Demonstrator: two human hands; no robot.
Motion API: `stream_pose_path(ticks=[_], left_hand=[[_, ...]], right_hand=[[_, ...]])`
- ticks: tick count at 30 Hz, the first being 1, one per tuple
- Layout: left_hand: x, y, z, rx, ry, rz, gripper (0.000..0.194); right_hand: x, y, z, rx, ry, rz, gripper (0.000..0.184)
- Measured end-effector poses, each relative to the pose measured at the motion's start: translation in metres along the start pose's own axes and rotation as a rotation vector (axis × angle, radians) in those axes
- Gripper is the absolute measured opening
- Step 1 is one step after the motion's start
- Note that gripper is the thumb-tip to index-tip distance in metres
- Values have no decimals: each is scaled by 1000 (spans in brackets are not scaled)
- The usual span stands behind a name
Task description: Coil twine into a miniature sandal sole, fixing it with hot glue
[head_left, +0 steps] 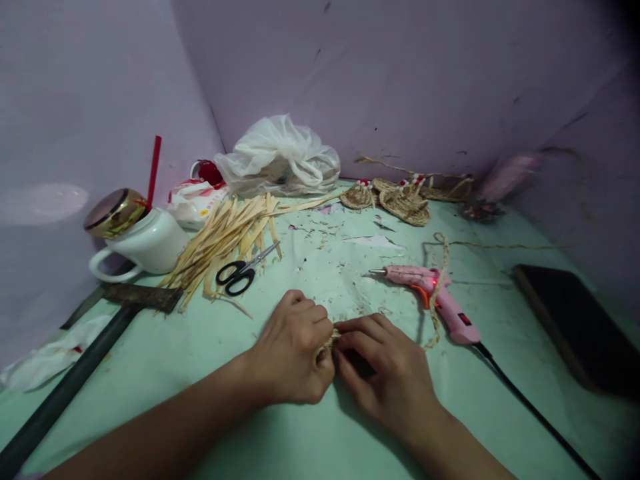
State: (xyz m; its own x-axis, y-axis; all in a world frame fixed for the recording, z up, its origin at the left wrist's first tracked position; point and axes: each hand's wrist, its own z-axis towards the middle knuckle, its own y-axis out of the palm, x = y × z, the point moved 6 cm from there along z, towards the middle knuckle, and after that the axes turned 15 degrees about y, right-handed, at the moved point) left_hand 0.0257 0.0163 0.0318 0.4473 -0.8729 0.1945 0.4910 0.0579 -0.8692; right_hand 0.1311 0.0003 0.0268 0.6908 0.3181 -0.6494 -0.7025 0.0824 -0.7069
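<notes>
My left hand point(299, 350) is closed in a fist around a small bit of braided straw cord point(330, 339). From the right, my right hand point(390, 363) pinches the same cord between thumb and fingers; most of the piece is hidden by both hands. A length of the cord point(434, 319) comes out behind my right hand and runs up across a pink glue gun point(453, 307) with a lit red light. Black-handled scissors point(242, 275) lie beyond my left hand, beside a pile of flat straw strips point(227, 233).
At the left are a white mug point(155, 243) with a gold lid point(117, 213) and a hammer-like tool point(143, 298). Farther back sit a white plastic bag point(285, 157) and woven straw pieces with red and white beads point(403, 200). A dark phone-like slab point(575, 327) lies right.
</notes>
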Motion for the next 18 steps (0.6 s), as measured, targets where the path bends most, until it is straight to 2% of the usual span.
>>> stream_pose_path(ticks=[18], left_hand=[[1, 1, 2, -4, 14, 15, 10]], right_hand=[[1, 2, -2, -21, 25, 30, 9]])
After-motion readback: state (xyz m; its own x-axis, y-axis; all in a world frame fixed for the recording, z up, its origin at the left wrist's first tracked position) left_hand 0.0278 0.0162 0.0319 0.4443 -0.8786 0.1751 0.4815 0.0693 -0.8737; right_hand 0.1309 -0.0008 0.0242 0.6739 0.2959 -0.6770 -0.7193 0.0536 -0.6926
